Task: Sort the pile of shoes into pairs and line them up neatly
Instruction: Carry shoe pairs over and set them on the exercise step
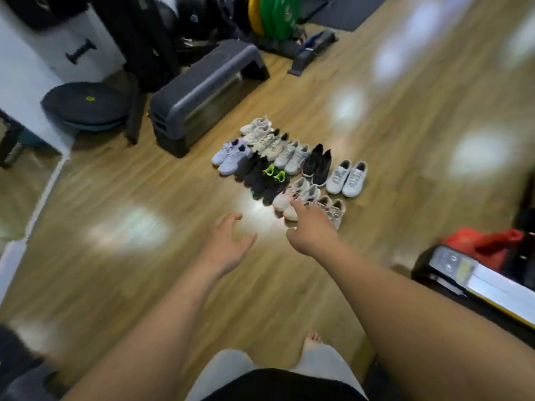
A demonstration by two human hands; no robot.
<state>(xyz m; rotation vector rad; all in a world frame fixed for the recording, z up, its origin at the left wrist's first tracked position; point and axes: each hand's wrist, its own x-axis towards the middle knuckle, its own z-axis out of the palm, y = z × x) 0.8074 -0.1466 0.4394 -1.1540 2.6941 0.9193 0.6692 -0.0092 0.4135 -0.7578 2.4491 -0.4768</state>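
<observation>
Bare forearms reach out from the bottom of the view over a glossy wood-plank floor (121,256) with pale glare patches. Left hand (228,241) hangs above bare floor, fingers (231,219) loosely curled and spread, holding nothing. Right hand (311,230) stretches toward the shoes, index finger extended over the toe of the nearest pinkish-white pair (289,201), the other fingers folded under; nothing is gripped, and whether the fingertip touches the shoe cannot be told.

Beyond the hands, the shoes (286,166) stand on the floor in pairs, packed in two slanting rows that run from upper left to lower right. Each shoe's long axis lies across the row, toes toward lower left. Soft, blurred shapes: a lavender-white pair (231,156), dark pairs, one black pair with neon-green lining (270,180), a beige pair (333,208) just right of the hand, and a white-grey pair (347,178) slightly apart at the right end.

Behind the rows sits a grey plastic step platform (202,94), a dark round balance disc (84,104) and green and yellow weight plates (275,15). A red and black object (486,247) lies at right.
</observation>
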